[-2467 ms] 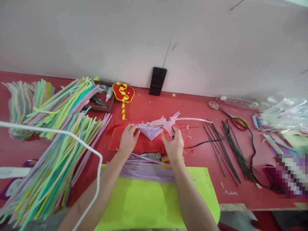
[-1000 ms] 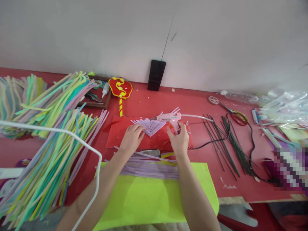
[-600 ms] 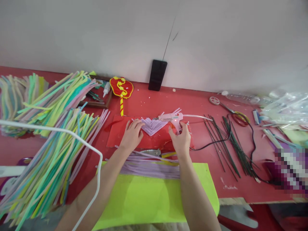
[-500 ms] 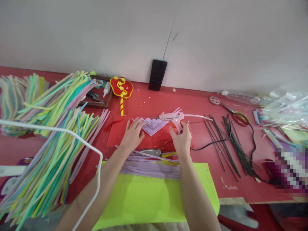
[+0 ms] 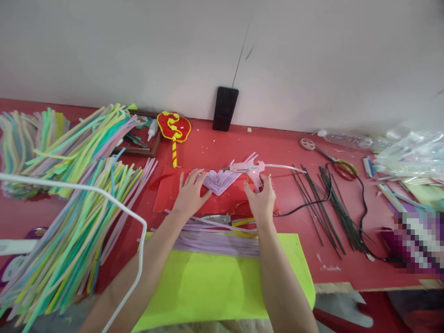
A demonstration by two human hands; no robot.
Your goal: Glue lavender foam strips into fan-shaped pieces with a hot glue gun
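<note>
Red tabletop (image 5: 287, 148), pink glue gun (image 5: 247, 168) in right fingers (image 5: 267, 185)

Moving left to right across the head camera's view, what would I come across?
A bundle of long multicoloured fuzzy strips, the person's left hand, a pink plastic glue gun, thin dark green stems, crumpled clear plastic wrapping.

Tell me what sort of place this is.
Probably a craft workspace: the right hand holds a pink glue gun, and bundles of colourful pipe cleaners lie on the red table.
</note>
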